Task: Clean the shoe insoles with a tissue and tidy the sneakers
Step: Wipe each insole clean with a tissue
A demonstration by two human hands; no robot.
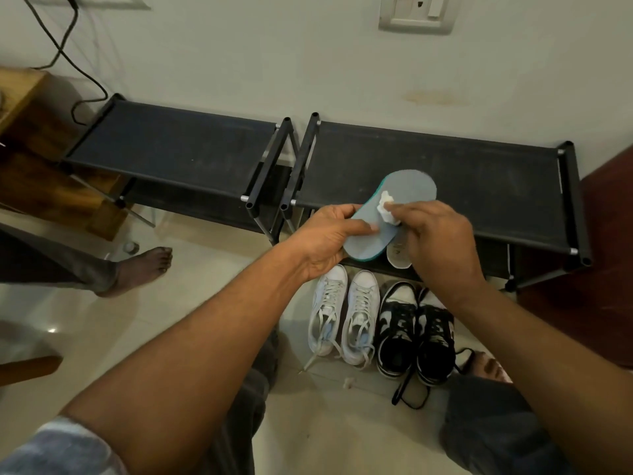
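Note:
My left hand [329, 238] grips the heel end of a grey insole with a teal edge [404, 190], held up over the right shoe rack. My right hand [435, 241] pinches a crumpled white tissue [386, 209] against the insole's middle. A second, pale insole [397, 255] lies on the rack's front edge, partly hidden behind my right hand. On the floor below stand a pair of white sneakers [346, 313] and a pair of black-and-white sneakers [416, 334], toes toward the rack, laces loose.
Two low black shoe racks [178, 145] [496, 186] stand side by side against the wall. Another person's bare foot [140, 269] is on the floor at left. A wooden cabinet [30, 138] and a black cable [68, 56] are at far left.

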